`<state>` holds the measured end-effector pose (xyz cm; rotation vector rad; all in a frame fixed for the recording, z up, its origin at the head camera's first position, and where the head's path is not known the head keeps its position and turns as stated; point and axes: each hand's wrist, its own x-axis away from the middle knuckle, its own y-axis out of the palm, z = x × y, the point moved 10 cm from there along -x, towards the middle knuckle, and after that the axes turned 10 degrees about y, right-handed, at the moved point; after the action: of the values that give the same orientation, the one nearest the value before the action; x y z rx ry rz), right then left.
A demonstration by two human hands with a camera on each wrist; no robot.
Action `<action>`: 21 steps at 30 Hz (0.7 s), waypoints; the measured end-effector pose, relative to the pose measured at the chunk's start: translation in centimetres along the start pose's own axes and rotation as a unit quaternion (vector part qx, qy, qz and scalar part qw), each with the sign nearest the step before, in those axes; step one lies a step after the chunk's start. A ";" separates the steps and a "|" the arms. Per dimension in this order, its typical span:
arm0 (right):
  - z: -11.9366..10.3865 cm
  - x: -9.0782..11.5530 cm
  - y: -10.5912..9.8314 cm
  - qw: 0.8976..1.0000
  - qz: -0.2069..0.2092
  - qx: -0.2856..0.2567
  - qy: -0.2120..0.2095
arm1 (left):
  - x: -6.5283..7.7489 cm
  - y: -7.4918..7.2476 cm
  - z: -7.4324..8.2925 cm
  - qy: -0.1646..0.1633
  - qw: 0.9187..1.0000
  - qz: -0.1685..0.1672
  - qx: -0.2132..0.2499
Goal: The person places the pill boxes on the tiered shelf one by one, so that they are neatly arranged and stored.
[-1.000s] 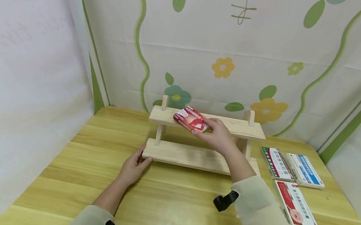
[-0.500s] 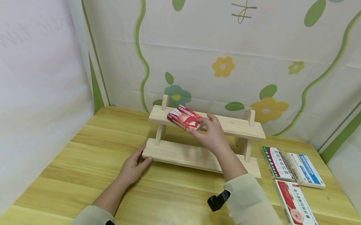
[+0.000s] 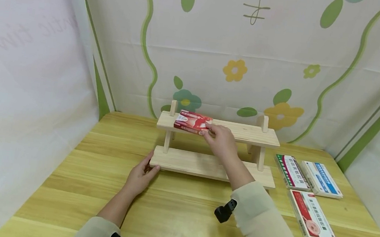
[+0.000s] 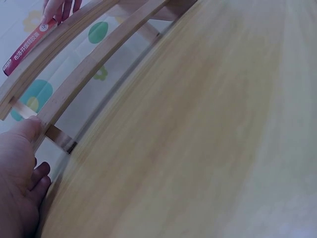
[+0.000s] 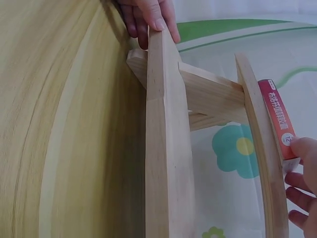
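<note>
A red medicine box (image 3: 192,122) lies flat on the left part of the upper board of a two-tier wooden shelf (image 3: 212,165). My right hand (image 3: 222,141) pinches the box by its right end. In the right wrist view the thumb is on the front side of the red medicine box (image 5: 278,119), with the other fingers (image 5: 299,198) by the upper board. My left hand (image 3: 139,175) grips the left end of the lower board. Its thumb touches the board's front edge in the left wrist view, where the left hand (image 4: 20,173) is partly cut off.
Right of the shelf, three more medicine boxes lie on the wooden table (image 3: 177,219): a green-and-white one (image 3: 292,172), a blue-and-white one (image 3: 321,179) and a red-and-white one (image 3: 312,216). A flower-printed white cloth (image 3: 215,30) hangs behind the shelf.
My right hand has moved left along the upper board with the red medicine box. The box has turned from slanted to nearly parallel with the board. The left hand has stayed put.
</note>
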<state>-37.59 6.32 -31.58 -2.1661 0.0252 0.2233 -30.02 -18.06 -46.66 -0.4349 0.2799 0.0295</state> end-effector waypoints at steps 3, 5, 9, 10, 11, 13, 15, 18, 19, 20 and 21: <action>-0.1 -0.1 -0.1 1.000 0.015 0.009 0.001 | 0.1 0.0 0.1 -0.003 1.000 -0.002 0.000; -0.2 -0.2 0.0 1.000 0.021 0.016 0.002 | 0.1 0.1 0.0 -0.007 1.000 -0.003 -0.001; -0.2 -0.5 0.1 0.999 0.028 0.025 0.002 | 0.1 0.1 -0.1 -0.006 1.000 -0.002 -0.002; -0.2 -0.6 0.1 0.999 0.029 0.026 0.002 | 0.0 0.0 -0.1 -0.005 1.000 -0.001 -0.001; -0.2 -0.6 0.1 0.999 0.030 0.027 0.002 | 0.1 0.0 0.0 -0.002 1.000 -0.001 -0.001; -0.2 -0.7 0.1 0.999 0.031 0.028 0.002 | 0.1 0.0 0.1 0.000 1.000 0.000 0.002; -0.2 -0.7 0.2 0.999 0.030 0.027 0.004 | 0.1 0.0 0.1 0.005 1.000 0.003 0.001; -0.1 -0.7 0.2 0.999 0.027 0.019 0.007 | 0.1 0.0 0.4 0.018 1.000 0.009 -0.010; -0.1 -0.7 0.3 1.000 0.024 0.014 0.008 | 0.1 0.0 0.4 0.022 1.000 0.011 -0.012; 0.0 -0.7 0.3 1.000 0.021 0.006 0.010 | 0.1 -0.1 0.5 0.025 1.000 0.013 -0.013; 0.1 -0.6 0.3 1.000 0.019 -0.003 0.012 | 0.1 -0.1 0.5 0.028 0.999 0.013 -0.015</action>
<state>-38.27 6.20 -31.80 -2.1746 0.0788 0.2198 -29.80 -17.93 -46.18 -0.4615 0.3404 0.0471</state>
